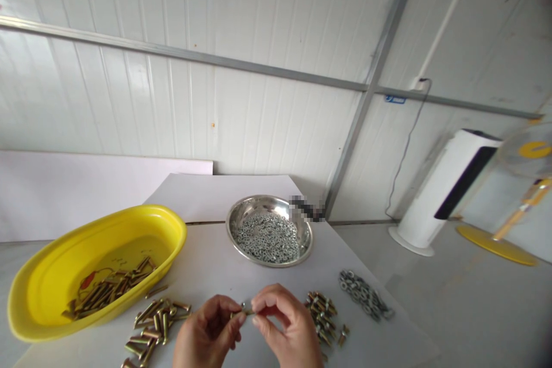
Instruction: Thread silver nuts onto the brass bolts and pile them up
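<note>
We pinch bolt (pixel 241 314) above near edge of bench (pixel 259 276), left hand (pixel 207 330) and right hand (pixel 287 325) together, both clamped on it. Bolt heap (pixel 155 325) near left; more bolts (pixel 110 287) in yellow tub (pixel 99 230) beside it. Steel bowl (pixel 254 202) of washers (pixel 265 238) far centre; small bolt pile (pixel 322 316) and washer pile (pixel 364 294) right.

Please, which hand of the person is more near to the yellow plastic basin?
Left. The left hand is just right of the yellow plastic basin, not touching it; the right hand is farther right, past the left hand. Together they hold a small bolt.
</note>
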The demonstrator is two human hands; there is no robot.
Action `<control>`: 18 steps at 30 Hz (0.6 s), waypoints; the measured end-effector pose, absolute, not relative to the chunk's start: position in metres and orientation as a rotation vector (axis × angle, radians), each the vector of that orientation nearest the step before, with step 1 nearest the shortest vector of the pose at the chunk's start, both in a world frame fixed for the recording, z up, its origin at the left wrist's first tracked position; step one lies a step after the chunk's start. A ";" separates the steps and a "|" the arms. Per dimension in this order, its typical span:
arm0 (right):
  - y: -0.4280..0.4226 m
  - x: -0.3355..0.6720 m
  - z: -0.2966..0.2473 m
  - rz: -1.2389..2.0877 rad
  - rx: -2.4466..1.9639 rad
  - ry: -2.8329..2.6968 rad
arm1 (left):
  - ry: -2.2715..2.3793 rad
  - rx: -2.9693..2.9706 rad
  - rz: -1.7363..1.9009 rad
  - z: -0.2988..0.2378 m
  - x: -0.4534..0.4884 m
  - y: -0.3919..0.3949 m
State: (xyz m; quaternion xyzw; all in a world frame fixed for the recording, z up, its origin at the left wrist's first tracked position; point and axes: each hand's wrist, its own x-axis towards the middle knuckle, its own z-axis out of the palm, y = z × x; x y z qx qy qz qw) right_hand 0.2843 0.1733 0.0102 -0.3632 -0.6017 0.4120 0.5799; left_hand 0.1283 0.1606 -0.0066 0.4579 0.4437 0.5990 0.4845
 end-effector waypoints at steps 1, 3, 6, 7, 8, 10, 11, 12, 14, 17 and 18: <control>0.172 0.286 0.013 0.908 -0.846 -1.465 | 1.073 1.111 1.439 -0.006 0.128 0.161; 0.170 0.289 0.015 0.844 -0.846 -1.540 | 1.035 1.082 1.382 -0.004 0.128 0.160; 0.167 0.293 0.014 0.829 -0.849 -1.554 | 0.950 0.959 1.278 -0.003 0.129 0.160; 0.166 0.294 0.013 0.840 -0.846 -1.540 | 0.924 0.908 1.249 -0.003 0.130 0.159; 0.165 0.295 0.012 0.856 -0.840 -1.526 | 0.901 0.855 1.226 -0.003 0.131 0.158; 0.164 0.296 0.011 0.886 -0.831 -1.497 | 0.856 0.755 1.188 -0.004 0.132 0.157; 0.163 0.297 0.011 0.894 -0.829 -1.491 | 0.835 0.708 1.166 -0.004 0.133 0.156; 0.162 0.297 0.011 0.895 -0.831 -1.495 | 0.816 0.664 1.139 -0.005 0.134 0.155; 0.161 0.298 0.012 0.881 -0.840 -1.522 | 0.787 0.591 1.085 -0.005 0.135 0.154; 0.160 0.300 0.013 0.860 -0.863 -1.546 | 0.785 0.584 1.068 -0.005 0.136 0.153; 0.161 0.300 0.013 0.870 -0.874 -1.531 | 0.799 0.628 1.093 -0.004 0.136 0.153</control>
